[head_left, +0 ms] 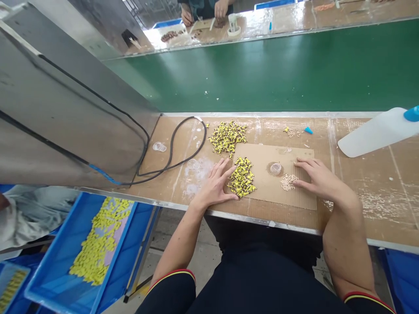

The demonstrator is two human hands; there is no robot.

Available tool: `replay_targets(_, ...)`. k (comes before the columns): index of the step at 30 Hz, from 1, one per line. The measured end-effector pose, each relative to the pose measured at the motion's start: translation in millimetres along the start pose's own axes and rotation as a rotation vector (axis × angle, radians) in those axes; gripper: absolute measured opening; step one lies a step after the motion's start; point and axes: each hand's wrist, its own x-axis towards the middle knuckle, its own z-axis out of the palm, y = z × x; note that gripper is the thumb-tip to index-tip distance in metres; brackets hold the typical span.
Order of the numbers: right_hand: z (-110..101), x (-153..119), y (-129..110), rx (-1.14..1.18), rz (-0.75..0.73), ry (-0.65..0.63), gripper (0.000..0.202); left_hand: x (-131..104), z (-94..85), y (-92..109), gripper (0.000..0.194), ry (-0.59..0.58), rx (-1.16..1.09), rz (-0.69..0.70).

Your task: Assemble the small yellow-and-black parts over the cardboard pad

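My left hand (216, 184) rests on the bench with its fingers spread, cupped against the left side of a pile of small yellow and dark pieces (242, 177). That pile lies on the left end of a flat cardboard sheet (266, 192). Over the sheet's right side is my right hand (316, 178), thumb and fingers apart. Its thumb is close to a small heap of tiny pale pieces (288, 182). Between the hands sits a small round clear dish (275, 168). A second yellow and dark pile (227, 137) lies on the bench behind the sheet.
A black cable (172, 150) loops across the bench at left. To the right lies a white bottle (376, 133) with a blue cap. Behind runs a green conveyor belt (262, 74), with another person's hands (221, 8) beyond. A blue tray (49, 279) holds yellow pieces at lower left.
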Motion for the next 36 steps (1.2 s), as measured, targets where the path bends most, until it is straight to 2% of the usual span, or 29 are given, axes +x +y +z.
replay_targets(3,-0.8,0.0,-1.3,0.0,0.003,-0.006,0.061,5.0,3.0,10.6,0.122,-0.006,0.017,0.059)
replay_targets(6,-1.4,-0.1,-1.2,-0.001,-0.001,-0.007,0.062,18.1,6.7,19.3,0.116,0.004,-0.003,0.094)
replay_targets(12,0.8,-0.9,0.6,0.018,-0.022,0.016,0.061,40.4,9.3,24.2,0.1,0.05,-0.073,0.115)
replay_targets(21,-1.9,-0.7,-2.4,0.024,-0.009,-0.001,0.061,49.3,17.6,35.9,0.069,0.085,-0.133,0.123)
replay_targets(23,-2.0,-0.5,-2.5,0.02,-0.004,-0.008,0.061,48.8,17.3,36.2,0.074,0.083,-0.132,0.145)
replay_targets(26,-1.9,-0.2,-2.2,0.017,0.002,-0.017,0.061,48.0,14.8,36.3,0.097,0.063,-0.108,0.193)
replay_targets(28,-1.5,0.0,-1.8,0.018,-0.009,-0.008,0.06,49.2,13.2,37.8,0.103,0.034,-0.077,0.21)
replay_targets(31,-0.3,-0.1,-0.8,0.019,-0.017,0.0,0.06,54.4,12.2,41.8,0.089,0.008,-0.044,0.194)
replay_targets(36,3.7,-0.5,1.9,0.016,-0.019,0.023,0.06,64.0,14.3,46.7,0.06,0.052,-0.073,0.166)
